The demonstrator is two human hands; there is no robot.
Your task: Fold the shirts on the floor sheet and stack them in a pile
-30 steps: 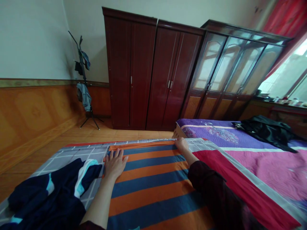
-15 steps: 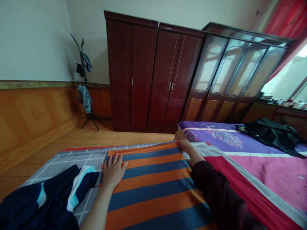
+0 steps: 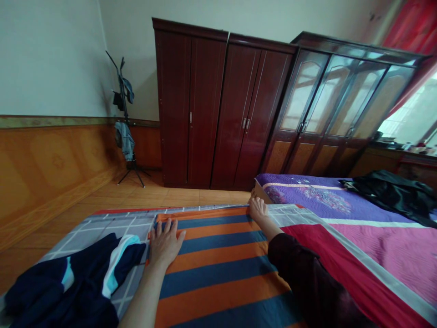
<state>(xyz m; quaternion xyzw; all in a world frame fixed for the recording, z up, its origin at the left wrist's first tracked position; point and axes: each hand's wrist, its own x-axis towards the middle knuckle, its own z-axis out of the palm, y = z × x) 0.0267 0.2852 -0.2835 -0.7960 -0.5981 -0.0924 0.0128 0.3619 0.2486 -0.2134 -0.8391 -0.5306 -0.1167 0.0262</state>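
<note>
Striped cloth (image 3: 218, 260) on sheet (image 3: 128, 226), wardrobes (image 3: 206, 114) beyond

Wardrobes (image 3: 191, 109), purple bedspread (image 3: 290, 187), coat stand (image 3: 124, 109) — this is a bedroom.

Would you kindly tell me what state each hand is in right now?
Left hand: open, fingers spread, palm down on the striped cloth.
Right hand: closed, apparently holding the cloth at its far right corner.
</note>
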